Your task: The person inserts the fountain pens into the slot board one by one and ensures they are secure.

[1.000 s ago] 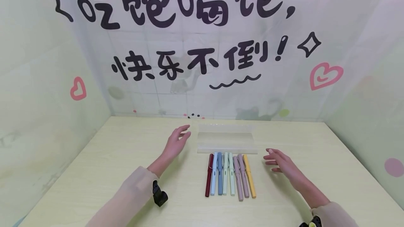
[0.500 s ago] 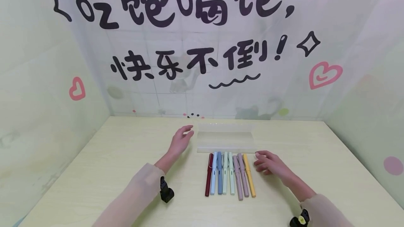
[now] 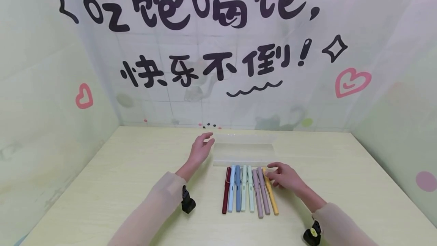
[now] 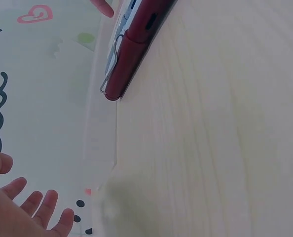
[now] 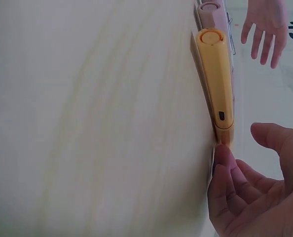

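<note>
A row of several capped pens lies on the table, from a dark red pen [image 3: 226, 191] at the left to a yellow pen [image 3: 272, 193] at the right. Blue, pale green and mauve pens [image 3: 258, 193] lie between them. My right hand [image 3: 288, 177] reaches the cap end of the yellow pen; in the right wrist view its fingertips [image 5: 224, 154] meet the cap while the thumb stands apart. A clear plastic box [image 3: 244, 150] lies behind the pens. My left hand [image 3: 200, 150] is beside its left end, fingers spread and holding nothing; contact with the box is unclear.
The light wooden table [image 3: 136, 170] runs back to a printed cloth wall [image 3: 153, 105]. Side cloths stand at left and right. Each wrist carries a small black camera [image 3: 187, 200].
My right hand has moved left from beside the row to the yellow pen's cap. My left hand has moved slightly right and forward, to the box's left end. The pens stay in place.
</note>
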The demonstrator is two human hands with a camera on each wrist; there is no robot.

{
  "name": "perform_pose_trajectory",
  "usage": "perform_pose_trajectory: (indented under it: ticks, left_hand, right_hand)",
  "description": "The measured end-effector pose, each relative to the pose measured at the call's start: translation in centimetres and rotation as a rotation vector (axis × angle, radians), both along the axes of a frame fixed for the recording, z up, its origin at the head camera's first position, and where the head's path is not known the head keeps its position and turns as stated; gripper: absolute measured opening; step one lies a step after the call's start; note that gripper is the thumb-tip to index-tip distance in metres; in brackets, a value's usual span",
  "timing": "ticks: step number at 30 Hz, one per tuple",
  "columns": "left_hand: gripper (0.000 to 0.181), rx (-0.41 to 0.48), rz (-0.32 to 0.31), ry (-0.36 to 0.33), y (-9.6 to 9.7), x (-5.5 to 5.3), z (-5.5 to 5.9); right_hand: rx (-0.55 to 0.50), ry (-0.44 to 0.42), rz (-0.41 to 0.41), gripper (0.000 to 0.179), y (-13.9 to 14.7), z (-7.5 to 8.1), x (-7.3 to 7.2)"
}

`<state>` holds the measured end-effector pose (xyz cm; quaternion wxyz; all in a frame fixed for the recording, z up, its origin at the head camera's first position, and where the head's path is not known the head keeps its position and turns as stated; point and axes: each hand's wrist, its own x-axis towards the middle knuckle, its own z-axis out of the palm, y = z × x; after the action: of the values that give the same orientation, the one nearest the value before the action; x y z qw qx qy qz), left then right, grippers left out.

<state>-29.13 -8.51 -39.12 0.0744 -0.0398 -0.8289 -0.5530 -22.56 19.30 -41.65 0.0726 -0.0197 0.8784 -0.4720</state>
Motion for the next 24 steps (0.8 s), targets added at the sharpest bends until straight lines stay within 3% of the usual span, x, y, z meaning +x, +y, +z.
perform_pose_trajectory:
  ticks: [15,24]
  left_hand:
    - [0.034,0.004,0.044,0.019,1.1,-1.5,-0.2]
    - [0.030,0.035,0.059,-0.014,1.6,-2.4,-0.1]
  right_hand:
    - [0.111,0.047,0.046,0.038,-0.5,0.1,-0.3]
    - [0.191,0.083,0.103,0.036,-0.3,0.2,-0.5]
